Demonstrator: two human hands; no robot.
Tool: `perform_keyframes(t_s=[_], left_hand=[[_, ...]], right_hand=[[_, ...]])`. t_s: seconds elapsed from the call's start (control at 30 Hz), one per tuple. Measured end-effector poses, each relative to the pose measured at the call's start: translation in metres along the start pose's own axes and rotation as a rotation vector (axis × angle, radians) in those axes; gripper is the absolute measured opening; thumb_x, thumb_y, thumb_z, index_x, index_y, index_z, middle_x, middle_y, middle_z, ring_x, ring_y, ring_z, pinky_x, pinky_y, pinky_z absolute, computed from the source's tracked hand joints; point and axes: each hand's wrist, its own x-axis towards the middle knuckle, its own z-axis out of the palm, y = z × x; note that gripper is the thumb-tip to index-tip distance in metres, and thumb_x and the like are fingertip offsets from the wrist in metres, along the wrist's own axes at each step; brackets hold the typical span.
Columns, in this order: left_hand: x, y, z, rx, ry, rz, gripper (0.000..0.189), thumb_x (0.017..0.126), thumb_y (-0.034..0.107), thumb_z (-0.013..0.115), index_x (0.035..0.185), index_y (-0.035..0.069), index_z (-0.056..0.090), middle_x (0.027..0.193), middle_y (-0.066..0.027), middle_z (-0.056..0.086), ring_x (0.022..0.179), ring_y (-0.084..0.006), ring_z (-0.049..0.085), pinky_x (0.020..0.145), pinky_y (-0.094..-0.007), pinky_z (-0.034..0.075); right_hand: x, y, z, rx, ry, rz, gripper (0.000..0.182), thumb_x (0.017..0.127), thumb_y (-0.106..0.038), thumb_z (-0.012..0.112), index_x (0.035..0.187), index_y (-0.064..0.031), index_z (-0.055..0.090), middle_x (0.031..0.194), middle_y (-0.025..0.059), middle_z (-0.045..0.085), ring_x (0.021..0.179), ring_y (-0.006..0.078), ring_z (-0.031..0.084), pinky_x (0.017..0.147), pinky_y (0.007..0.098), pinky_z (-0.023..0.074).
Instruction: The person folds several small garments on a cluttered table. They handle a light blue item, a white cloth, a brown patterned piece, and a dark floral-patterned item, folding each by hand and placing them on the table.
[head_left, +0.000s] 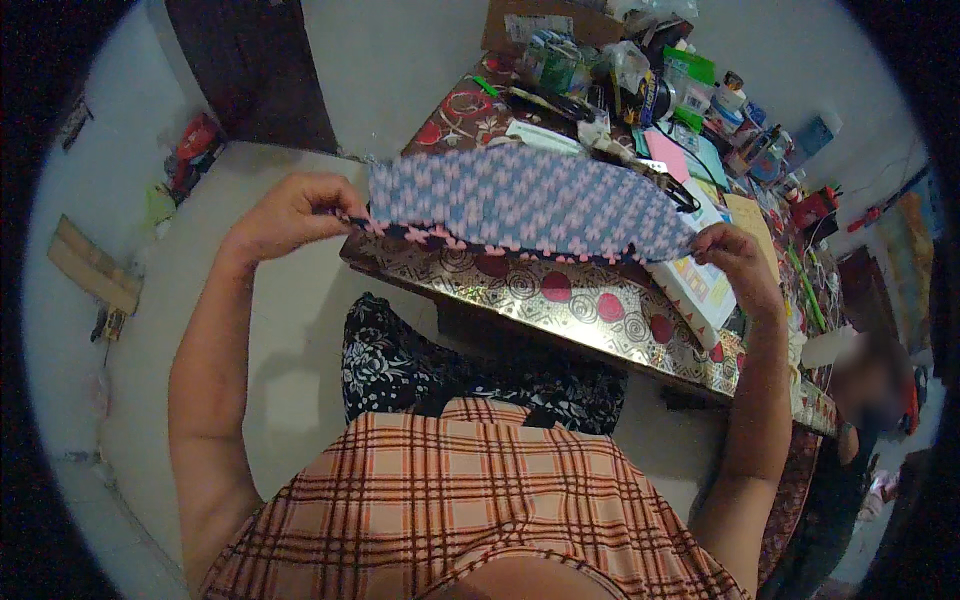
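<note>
A blue-grey cloth with a pink pattern (517, 199) is stretched between my two hands, above the near part of the table. My left hand (300, 214) pinches its left end between thumb and fingers. At the opposite end, my right hand (731, 251) grips the cloth's right corner. Along the near side runs a darker edge with pink shapes, sagging slightly between the hands. Part of the table (555, 285), with its patterned cover of red dots and spirals, is hidden behind the cloth.
Bottles, jars and packets (720, 105) crowd the table's far right. A white box or book (705, 292) lies close to my right hand. Another person (870, 375) is at the right edge. A cardboard piece (94, 262) and a red item (196, 139) are at the left wall.
</note>
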Motion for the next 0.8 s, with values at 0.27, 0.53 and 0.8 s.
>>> perform_keyframes(t_s=[0.27, 0.53, 0.8], left_hand=[[-0.003, 0.002, 0.019, 0.189, -0.115, 0.086, 0.014, 0.068, 0.001, 0.06, 0.081, 0.0, 0.058, 0.08, -0.0064, 0.057, 0.076, -0.0148, 0.055, 0.071, -0.0264, 0.045], [0.008, 0.034, 0.026, 0.316, -0.046, 0.19, 0.013, 0.066, 0.003, 0.06, 0.078, 0.001, 0.057, 0.079, -0.0068, 0.056, 0.074, -0.0185, 0.055, 0.068, -0.029, 0.044], [0.061, 0.055, 0.052, 0.35, -0.112, 0.453, 0.011, 0.066, 0.004, 0.061, 0.077, 0.002, 0.057, 0.076, -0.0071, 0.057, 0.073, -0.0213, 0.056, 0.067, -0.031, 0.044]], right_hand=[[-0.012, 0.014, 0.024, -0.136, -0.134, 0.135, 0.008, 0.075, 0.001, 0.058, 0.082, -0.0032, 0.058, 0.085, 0.0007, 0.058, 0.081, 0.0117, 0.054, 0.075, 0.0259, 0.0436], [-0.011, -0.037, 0.044, -0.801, -0.124, 0.033, 0.018, 0.073, -0.01, 0.063, 0.089, -0.0025, 0.06, 0.082, 0.0098, 0.061, 0.076, 0.0206, 0.059, 0.07, 0.0314, 0.0461], [0.019, -0.082, 0.187, -0.332, -0.108, -0.424, 0.05, 0.067, -0.033, 0.07, 0.102, -0.0006, 0.055, 0.088, 0.016, 0.061, 0.077, 0.0261, 0.06, 0.069, 0.0353, 0.0474]])
